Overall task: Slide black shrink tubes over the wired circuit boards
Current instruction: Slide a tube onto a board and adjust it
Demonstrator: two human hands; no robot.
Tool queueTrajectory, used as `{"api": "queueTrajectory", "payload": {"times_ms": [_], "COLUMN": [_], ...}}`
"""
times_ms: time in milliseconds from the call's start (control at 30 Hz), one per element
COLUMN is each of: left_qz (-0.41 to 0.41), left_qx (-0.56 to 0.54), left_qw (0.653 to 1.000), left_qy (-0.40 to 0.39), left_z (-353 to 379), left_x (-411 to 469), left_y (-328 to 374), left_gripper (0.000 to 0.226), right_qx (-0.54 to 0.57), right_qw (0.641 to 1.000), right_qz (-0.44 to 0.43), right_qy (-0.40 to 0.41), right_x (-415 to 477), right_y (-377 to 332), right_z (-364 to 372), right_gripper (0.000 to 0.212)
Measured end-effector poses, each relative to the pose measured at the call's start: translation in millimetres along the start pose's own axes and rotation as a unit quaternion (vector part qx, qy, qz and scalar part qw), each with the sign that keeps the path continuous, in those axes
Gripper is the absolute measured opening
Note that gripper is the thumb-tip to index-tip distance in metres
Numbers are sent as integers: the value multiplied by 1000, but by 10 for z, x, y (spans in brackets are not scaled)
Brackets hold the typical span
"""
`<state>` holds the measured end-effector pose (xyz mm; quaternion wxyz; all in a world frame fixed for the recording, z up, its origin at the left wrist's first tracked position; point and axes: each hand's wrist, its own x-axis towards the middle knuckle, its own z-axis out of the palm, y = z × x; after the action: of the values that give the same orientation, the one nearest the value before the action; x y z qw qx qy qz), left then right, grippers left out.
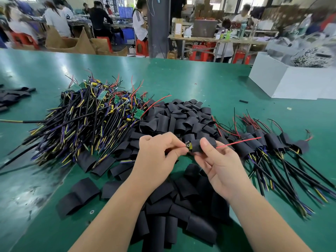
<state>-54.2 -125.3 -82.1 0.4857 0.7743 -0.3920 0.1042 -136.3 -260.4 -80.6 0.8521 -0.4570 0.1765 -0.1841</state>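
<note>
Left grip (157,156) pinches a wired circuit board (188,145); right grip (220,164) pinches a shrink tube (198,144) mostly over it. At three o'clock lie a few sleeved boards (272,144); at ten o'clock a far bigger unsleeved heap (87,115) waits on the counter (181,75). Early going, I judge.

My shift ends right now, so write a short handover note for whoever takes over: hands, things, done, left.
Left hand pinches a circuit board; right hand holds a shrink tube partly over it, red wire poking out the other end.
Bare boards: heap at left. Loose tubes: centre and near edge.
Done: sleeved boards in a row at right.
Left: finish this one, then the heap.
</note>
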Motion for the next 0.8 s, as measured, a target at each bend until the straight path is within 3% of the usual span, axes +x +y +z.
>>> {"api": "queueTrajectory", "payload": {"times_ms": [100, 200, 400, 633, 800], "left_qz": [9, 9, 28, 45, 17], "left_qx": [7, 26, 39, 68, 48], "left_qw": [1000, 1000, 999, 996, 994], "left_qy": [7, 2, 15, 27, 92], "left_z": [5, -4, 1, -23, -207], "left_x": [-3, -7, -23, -5, 71], "left_y": [8, -13, -19, -12, -111], "left_gripper": [7, 8, 5, 5, 19], "right_qx": [14, -22, -120, 27, 145], "right_qw": [1000, 999, 990, 999, 986], "right_qz": [12, -23, -67, -6, -36], "right_qy": [1, -8, -31, -39, 76], "right_x": [-3, 0, -18, -27, 39], "right_y": [0, 8, 67, 84, -327], "right_z": [3, 0, 18, 87, -52], "right_gripper": [30, 17, 39, 48, 22]}}
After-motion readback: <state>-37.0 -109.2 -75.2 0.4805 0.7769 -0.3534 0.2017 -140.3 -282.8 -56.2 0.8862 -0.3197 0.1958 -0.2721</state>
